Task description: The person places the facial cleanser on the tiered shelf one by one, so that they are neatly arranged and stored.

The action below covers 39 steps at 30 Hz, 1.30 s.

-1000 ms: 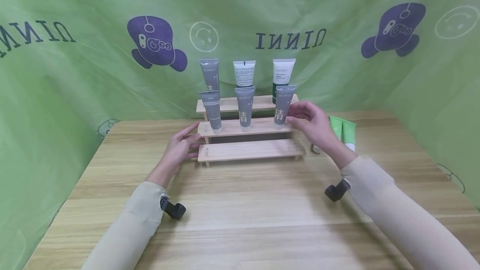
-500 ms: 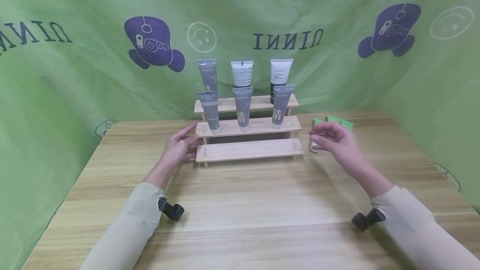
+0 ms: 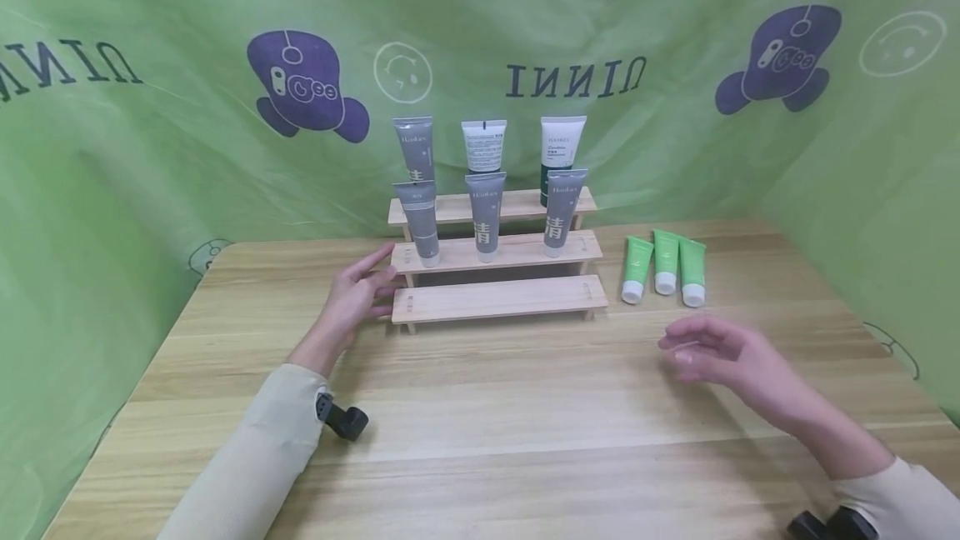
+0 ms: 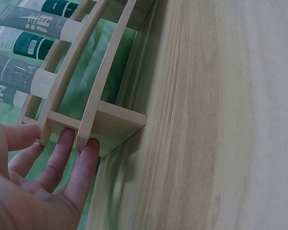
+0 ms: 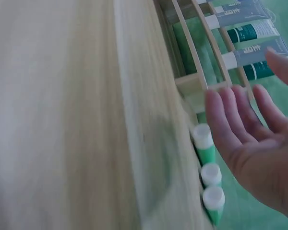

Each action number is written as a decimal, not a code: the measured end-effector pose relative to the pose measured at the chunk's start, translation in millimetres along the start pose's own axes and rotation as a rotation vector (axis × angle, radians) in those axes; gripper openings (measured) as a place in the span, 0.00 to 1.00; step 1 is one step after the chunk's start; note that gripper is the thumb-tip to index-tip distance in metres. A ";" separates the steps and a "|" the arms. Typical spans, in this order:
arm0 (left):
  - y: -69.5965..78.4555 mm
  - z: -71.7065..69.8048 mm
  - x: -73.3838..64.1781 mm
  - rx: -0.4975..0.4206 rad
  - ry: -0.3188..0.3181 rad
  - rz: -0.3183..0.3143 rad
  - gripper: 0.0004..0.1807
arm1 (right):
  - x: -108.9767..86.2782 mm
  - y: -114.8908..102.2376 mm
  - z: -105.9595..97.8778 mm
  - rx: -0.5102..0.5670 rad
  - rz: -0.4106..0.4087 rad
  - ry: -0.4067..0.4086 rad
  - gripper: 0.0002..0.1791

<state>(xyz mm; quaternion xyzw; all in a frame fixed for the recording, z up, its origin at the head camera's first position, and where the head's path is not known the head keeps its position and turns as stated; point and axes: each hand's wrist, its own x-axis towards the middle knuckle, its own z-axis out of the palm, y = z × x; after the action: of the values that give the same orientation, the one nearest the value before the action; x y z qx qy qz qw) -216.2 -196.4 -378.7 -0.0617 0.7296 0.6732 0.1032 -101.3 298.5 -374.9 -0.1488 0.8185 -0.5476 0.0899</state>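
A three-step wooden display stand [image 3: 498, 300] holds grey tubes on its middle step, among them a right-hand grey tube [image 3: 563, 213]. On the top step stand another grey tube [image 3: 417, 148] and two white-and-green tubes, one being the right white-and-green tube [image 3: 562, 144]. The bottom step is bare. My left hand [image 3: 347, 307] touches the stand's left end; in the left wrist view its extended fingertips [image 4: 90, 146] meet the step ends. My right hand [image 3: 738, 361] holds nothing, fingers loosely bent, over the table in front of three green tubes [image 3: 666, 261].
The green tubes lie on the wooden table [image 3: 495, 423] to the right of the stand, white caps toward me. A green printed cloth [image 3: 465, 15] hangs behind and at both sides. Black wrist cameras sit on both sleeves.
My right hand has drawn away from the right end of the stand, moving right and toward me, uncovering the green tubes. My left hand stays at the stand's left end.
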 end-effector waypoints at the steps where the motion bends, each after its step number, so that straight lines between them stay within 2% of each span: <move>1: 0.0 -0.2 -0.1 0.000 0.001 0.001 0.30 | -4.6 0.8 -2.0 -0.009 -0.003 -0.030 0.22; 4: -0.1 -0.4 -0.5 -0.003 -0.001 0.003 0.30 | -15.7 4.6 -8.8 -0.002 -0.016 -0.115 0.22; 6: -0.3 -0.7 -0.4 -0.004 0.004 0.003 0.30 | -21.2 8.2 -14.4 0.039 -0.024 -0.160 0.22; 10: -1.1 -1.0 0.3 -0.005 0.006 0.000 0.30 | -29.7 16.7 -26.8 0.093 -0.009 -0.184 0.22; 20: -1.5 -0.8 2.3 -0.005 0.006 0.002 0.30 | -34.0 46.3 -58.3 0.079 0.091 -0.059 0.20; 23: -1.9 0.6 2.1 0.000 0.004 0.001 0.30 | -30.8 55.8 -68.5 0.146 0.106 -0.027 0.19; 30: -0.8 2.9 1.5 -0.004 0.003 0.000 0.30 | -15.7 70.2 -86.0 0.492 0.158 0.040 0.20; 33: -0.1 2.3 1.7 -0.006 0.005 0.000 0.30 | -6.7 71.3 -88.4 0.519 0.191 0.071 0.20; 39: 0.2 0.9 0.4 0.006 0.010 0.002 0.30 | 13.1 68.3 -90.2 0.469 0.213 0.097 0.24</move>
<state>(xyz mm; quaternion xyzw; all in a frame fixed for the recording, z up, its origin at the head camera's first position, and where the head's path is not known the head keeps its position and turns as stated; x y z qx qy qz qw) -216.6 -195.5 -378.7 -0.0642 0.7321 0.6709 0.0992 -151.4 396.8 -403.1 -0.0104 0.6835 -0.7164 0.1399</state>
